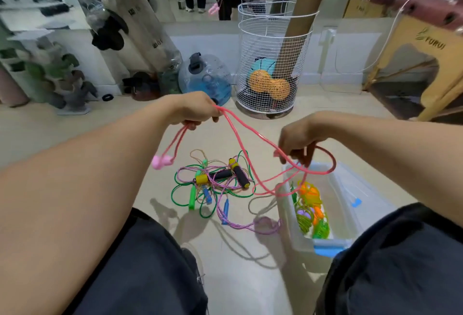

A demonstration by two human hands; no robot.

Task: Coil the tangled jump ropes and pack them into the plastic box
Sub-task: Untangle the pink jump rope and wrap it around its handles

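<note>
My left hand (195,110) grips a pink jump rope (246,130) near its two pink handles (161,161), which dangle below the hand. The rope runs right to my right hand (298,143), which pinches a loop of it above the clear plastic box (333,189). More of the pink rope sags to the floor beside the box. Inside the box lie coiled ropes in orange, green and purple (312,208). On the floor between my knees sits a tangled pile of ropes (218,182) with green, blue and black-and-yellow handles.
A white wire basket (271,64) with cardboard tubes and balls stands behind the pile. A blue water jug (205,77) is left of it. A wooden stool (426,64) stands at the right. The box lid (358,194) lies beside the box. A mirror runs along the back wall.
</note>
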